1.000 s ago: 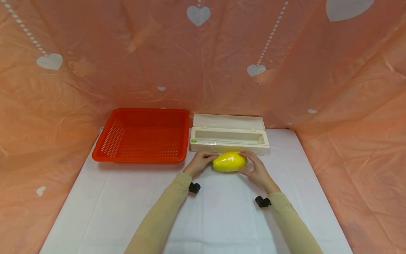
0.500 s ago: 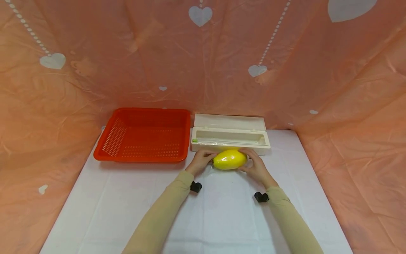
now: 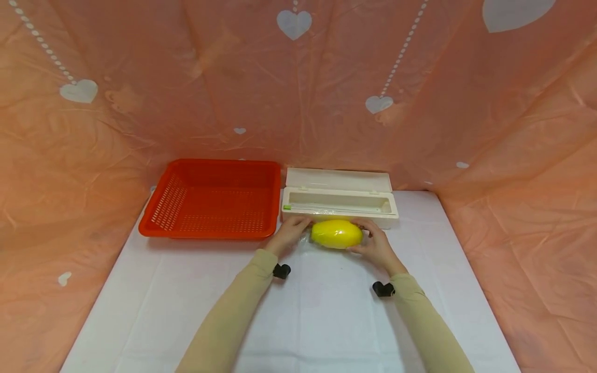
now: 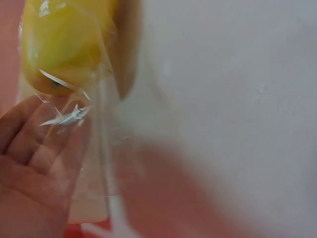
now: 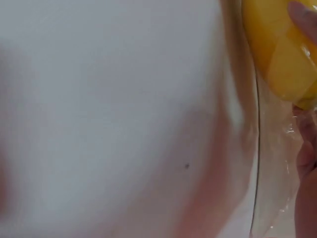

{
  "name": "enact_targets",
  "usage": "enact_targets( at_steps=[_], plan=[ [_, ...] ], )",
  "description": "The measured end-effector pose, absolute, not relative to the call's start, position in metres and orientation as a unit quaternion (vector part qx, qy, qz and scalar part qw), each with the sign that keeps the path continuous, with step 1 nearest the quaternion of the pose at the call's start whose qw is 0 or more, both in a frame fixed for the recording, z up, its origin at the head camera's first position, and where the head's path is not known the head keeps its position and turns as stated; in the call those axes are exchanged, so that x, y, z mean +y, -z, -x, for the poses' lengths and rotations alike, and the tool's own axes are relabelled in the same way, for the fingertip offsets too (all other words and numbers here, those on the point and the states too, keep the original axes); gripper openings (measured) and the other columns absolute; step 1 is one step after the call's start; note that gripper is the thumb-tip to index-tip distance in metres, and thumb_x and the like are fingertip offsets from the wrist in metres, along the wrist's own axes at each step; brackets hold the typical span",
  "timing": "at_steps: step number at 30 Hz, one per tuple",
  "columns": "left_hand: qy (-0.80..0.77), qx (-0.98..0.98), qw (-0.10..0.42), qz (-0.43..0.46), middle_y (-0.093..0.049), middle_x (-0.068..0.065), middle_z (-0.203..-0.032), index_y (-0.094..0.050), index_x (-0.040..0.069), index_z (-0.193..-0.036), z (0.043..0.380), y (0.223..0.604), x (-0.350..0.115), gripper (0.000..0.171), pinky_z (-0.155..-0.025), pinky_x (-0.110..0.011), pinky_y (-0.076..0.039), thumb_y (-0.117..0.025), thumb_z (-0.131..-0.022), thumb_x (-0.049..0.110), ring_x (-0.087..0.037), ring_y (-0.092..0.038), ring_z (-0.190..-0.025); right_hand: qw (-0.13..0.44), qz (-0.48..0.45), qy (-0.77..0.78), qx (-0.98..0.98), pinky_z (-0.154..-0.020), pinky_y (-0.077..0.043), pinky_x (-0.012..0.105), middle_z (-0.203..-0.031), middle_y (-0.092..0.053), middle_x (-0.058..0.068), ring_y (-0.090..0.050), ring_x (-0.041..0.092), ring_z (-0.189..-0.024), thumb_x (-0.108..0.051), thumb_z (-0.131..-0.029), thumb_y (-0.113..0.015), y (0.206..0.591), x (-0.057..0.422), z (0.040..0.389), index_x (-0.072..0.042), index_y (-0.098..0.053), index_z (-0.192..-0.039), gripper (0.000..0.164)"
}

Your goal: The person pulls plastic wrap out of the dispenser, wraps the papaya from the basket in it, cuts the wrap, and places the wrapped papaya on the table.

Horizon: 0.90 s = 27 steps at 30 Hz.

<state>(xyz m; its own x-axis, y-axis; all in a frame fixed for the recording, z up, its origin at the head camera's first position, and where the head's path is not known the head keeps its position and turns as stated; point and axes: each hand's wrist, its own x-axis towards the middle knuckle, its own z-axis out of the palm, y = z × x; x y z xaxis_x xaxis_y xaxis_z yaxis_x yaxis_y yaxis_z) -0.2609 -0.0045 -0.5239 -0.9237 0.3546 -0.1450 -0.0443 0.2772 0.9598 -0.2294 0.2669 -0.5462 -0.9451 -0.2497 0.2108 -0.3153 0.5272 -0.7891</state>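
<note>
Grips a yellow fruit (image 3: 337,234) in the right hand (image 3: 377,249), with thumb laid on its near side and fingers at its right end. Holds it lengthwise between both hands, wrapped in clear film (image 4: 69,116) – glossy, and creased near the left palm. Brings the left hand (image 3: 286,237) up to the fruit's other end, with fingers loosely extended and seen through the film from the left wrist; too close to tell whether touching the fruit or just apart from it. Hard to tell, too, whether resting on the white tablecloth (image 3: 298,331) under the hands or lifted off it.

Has a long white box (image 3: 386,221) just beyond both hands, with lid (image 3: 338,180) raised along its far side and a green tip (image 3: 286,207) at its left front, beyond the left hand. Shows a red basket (image 3: 205,236) left of the left hand, just beside the box – with slotted walls. Wears tan sleeves (image 3: 228,311) behind both hands. Faces a peach curtain (image 3: 261,93) patterned with white hearts, well beyond the hands.
</note>
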Motion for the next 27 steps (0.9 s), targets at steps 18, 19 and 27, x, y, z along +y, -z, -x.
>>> enact_targets(
  at_steps=[18, 19, 27],
  plan=[
    [-0.621, 0.743, 0.114, -0.223, -0.056, -0.002, -0.117, -0.056, 0.011, -0.120, 0.261, 0.535, -0.002, 0.062, -0.082, -0.026, -0.047, -0.080, -0.063, 0.014, -0.018, -0.057, -0.097, -0.017, -0.149, -0.507, -0.849, -0.081, -0.037, 0.051, -0.111, -0.056, 0.010, -0.047, 0.025, -0.096, -0.015, -0.064, -0.080, 0.494, 0.256, 0.217, -0.006, -0.054, -0.120, 0.062],
    [-0.620, 0.742, 0.114, -0.227, -0.056, -0.003, -0.118, -0.055, 0.010, -0.121, 0.262, 0.536, -0.002, 0.064, -0.082, -0.026, -0.047, -0.080, -0.061, 0.013, -0.019, -0.057, -0.096, -0.018, -0.146, -0.509, -0.848, -0.080, -0.037, 0.051, -0.111, -0.056, 0.010, -0.047, 0.026, -0.095, -0.015, -0.065, -0.080, 0.494, 0.256, 0.218, -0.006, -0.054, -0.119, 0.061],
    [-0.604, 0.753, 0.095, -0.242, -0.056, -0.002, -0.116, -0.056, 0.010, -0.120, 0.264, 0.535, 0.001, 0.061, -0.080, -0.025, -0.047, -0.079, -0.064, 0.015, -0.015, -0.056, -0.096, 0.000, -0.110, -0.542, -0.833, -0.074, -0.045, 0.037, -0.108, -0.057, 0.010, -0.052, 0.024, -0.093, -0.020, -0.069, -0.077, 0.508, 0.262, 0.220, -0.008, -0.051, -0.120, 0.059]
  ],
)
